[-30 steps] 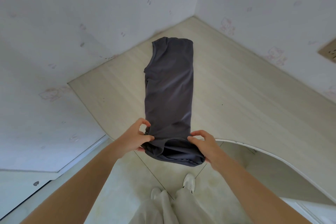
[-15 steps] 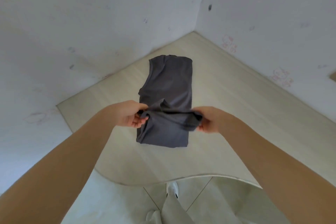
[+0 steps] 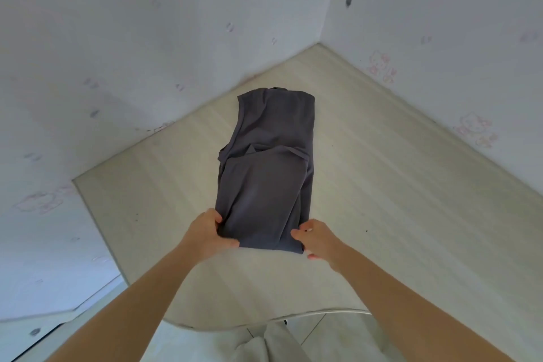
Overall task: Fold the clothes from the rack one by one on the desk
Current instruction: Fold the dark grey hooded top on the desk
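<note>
Pale desk [image 3: 382, 214] set into a white wall corner. The grey shirt [image 3: 264, 173] lies at its middle, lower half doubled over. I read my left hand [image 3: 205, 233] and right hand [image 3: 318, 236] as pinching the near fold's corners, likely to square it.

Bare desk [image 3: 382, 200] flanks the shirt [image 3: 264, 173]; walls [image 3: 147, 38] close behind.

a dark grey sleeveless top [image 3: 266, 173] lies flat on the pale wooden desk [image 3: 382, 200], its lower part folded up over the upper. its near folded edge sits between the left hand [image 3: 207, 232] and right hand [image 3: 318, 239], each gripping a corner.
</note>
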A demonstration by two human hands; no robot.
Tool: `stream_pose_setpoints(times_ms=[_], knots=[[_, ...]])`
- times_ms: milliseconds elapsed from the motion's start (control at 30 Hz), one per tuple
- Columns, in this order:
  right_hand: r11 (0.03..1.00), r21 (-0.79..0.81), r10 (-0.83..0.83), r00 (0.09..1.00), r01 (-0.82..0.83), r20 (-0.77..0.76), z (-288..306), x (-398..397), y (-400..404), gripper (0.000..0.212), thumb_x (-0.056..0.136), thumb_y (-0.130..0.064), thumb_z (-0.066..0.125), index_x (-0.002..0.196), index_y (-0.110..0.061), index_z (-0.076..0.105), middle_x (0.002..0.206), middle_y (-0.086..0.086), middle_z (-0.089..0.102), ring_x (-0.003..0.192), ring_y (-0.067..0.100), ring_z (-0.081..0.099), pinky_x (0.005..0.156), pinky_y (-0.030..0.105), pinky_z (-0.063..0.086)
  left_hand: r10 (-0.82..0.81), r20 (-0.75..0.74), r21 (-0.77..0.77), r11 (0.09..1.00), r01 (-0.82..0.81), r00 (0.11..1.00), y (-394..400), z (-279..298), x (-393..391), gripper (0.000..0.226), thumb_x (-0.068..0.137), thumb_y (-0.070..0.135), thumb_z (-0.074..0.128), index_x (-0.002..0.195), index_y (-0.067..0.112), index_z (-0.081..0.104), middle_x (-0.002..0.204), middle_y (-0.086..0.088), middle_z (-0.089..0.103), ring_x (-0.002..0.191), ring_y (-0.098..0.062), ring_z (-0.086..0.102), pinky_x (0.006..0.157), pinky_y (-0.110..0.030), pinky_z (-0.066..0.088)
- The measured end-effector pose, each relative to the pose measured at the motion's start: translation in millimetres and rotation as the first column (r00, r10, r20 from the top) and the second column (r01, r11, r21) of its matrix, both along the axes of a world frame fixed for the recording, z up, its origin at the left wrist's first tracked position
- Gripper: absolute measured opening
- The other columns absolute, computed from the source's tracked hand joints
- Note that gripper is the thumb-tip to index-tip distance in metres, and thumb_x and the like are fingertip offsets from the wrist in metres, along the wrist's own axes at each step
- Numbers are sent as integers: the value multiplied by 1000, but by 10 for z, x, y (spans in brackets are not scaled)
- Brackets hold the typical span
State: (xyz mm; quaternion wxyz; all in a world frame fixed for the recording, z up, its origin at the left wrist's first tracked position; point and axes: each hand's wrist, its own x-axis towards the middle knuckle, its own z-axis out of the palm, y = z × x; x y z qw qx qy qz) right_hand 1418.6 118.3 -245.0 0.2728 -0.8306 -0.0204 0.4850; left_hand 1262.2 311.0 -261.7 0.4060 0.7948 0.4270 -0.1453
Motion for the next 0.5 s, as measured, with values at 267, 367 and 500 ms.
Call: stream_pose_setpoints(times_ms=[267, 367, 500], knots=[[987, 30, 136, 921, -157, 366, -232, -272, -106, 27, 92, -22, 57, 75, -15, 38, 73, 2, 50, 65, 17, 47, 56, 24, 37, 20, 101, 189, 981, -39, 995, -55, -113, -233, 20, 78, 10, 67, 67, 17, 52, 61, 4, 55, 61, -20, 53, 48, -12, 35], [968, 223, -169, 952, 112, 257, -161, -266, -242, 14, 92, -17, 56, 86, -7, 49, 85, 11, 64, 83, 29, 66, 77, 43, 57, -2, 170, 263, 964, -43, 985, -13, -45, -257, 22, 82, 10, 68, 67, 17, 52, 61, 3, 54, 58, -18, 49, 48, -12, 33], [938, 277, -280, 924, 207, 260, -60, -333, -442, 6, 91, -9, 55, 93, -8, 49, 88, 11, 66, 82, 27, 66, 74, 39, 56, -68, 298, 245, 969, -8, 952, -57, -9, -342, 14, 82, 6, 69, 81, 14, 58, 82, 0, 57, 77, -23, 58, 65, -17, 44]])
